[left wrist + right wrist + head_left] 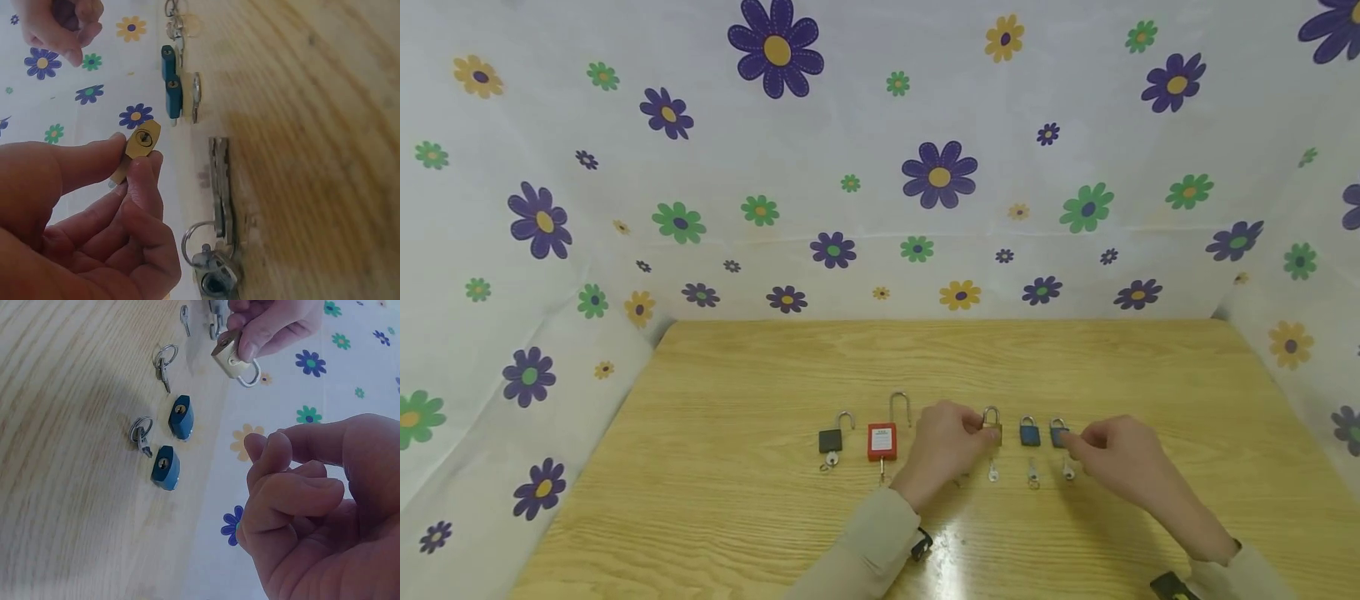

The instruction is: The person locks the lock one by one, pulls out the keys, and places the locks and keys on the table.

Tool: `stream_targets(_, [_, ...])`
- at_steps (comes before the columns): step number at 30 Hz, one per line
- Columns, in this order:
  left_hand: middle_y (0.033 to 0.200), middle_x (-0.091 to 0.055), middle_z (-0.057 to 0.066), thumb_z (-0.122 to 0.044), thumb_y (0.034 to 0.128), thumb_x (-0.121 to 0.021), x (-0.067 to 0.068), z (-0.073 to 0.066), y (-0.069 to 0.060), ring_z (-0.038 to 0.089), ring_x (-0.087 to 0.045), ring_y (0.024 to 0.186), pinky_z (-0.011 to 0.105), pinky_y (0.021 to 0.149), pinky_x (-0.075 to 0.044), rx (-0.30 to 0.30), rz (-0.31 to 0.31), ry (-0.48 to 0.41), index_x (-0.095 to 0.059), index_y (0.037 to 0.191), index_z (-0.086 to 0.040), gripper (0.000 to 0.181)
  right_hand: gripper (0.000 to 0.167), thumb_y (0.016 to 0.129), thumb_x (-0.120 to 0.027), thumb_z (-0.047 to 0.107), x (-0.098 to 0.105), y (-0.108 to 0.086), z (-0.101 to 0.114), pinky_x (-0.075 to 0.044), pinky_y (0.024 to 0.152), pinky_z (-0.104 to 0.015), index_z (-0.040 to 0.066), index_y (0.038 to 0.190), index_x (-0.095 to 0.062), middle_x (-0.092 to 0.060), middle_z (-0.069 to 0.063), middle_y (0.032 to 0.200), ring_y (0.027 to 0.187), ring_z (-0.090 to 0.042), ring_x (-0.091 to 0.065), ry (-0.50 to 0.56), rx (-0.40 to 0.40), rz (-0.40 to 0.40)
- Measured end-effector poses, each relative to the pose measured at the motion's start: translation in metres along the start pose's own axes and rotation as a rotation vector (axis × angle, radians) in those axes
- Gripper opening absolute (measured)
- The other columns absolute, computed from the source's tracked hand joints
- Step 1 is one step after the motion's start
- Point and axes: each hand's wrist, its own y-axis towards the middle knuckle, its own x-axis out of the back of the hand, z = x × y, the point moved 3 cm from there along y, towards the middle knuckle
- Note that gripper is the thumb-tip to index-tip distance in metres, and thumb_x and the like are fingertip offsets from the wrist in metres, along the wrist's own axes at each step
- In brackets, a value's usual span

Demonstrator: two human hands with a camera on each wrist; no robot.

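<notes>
Left hand (947, 442) pinches brass padlock (143, 139), shackle (259, 373) away from person; key (993, 473) lies on near side. Right hand (1118, 458) farther, empty, loosely curled.

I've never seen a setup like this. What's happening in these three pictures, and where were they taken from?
There's no machine arm here: a person is working barehanded. The wide picture was taken from the person's head, looking forward and down; the other two from the left and right wrists. On the wooden table are small keys, a black padlock and a red padlock, both open, and two blue padlocks. The left hand pinches a brass padlock. The right hand is near the blue padlocks, holding nothing.
</notes>
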Motion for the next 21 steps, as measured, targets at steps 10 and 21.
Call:
stream_targets(10, [0.075,-0.077,0.006,-0.017,0.0897,-0.079,-0.012,-0.003,0.009,0.003,-0.053,0.051,0.019,0.048,-0.043,-0.023,-0.043,0.116,-0.081,0.093,-0.002,0.015,0.038,0.103,-0.06,0.035,-0.001,-0.001,-0.007,-0.042,0.054,-0.032,0.006,0.084,-0.077,-0.071,-0.002,0.07,0.061,-0.016,-0.056,0.023,-0.051,0.026])
stream_targets(21, [0.043,-0.018,-0.011,-0.019,0.0914,-0.078,-0.011,-0.006,0.009,0.003,-0.015,0.04,0.018,0.037,-0.014,-0.03,-0.057,0.17,-0.033,0.046,-0.02,0.063,0.035,0.102,-0.061,0.032,-0.003,-0.002,-0.008,-0.043,0.057,-0.032,0.006,0.083,-0.076,-0.069,-0.001,0.068,0.062,-0.015,-0.055,0.014,-0.027,0.032])
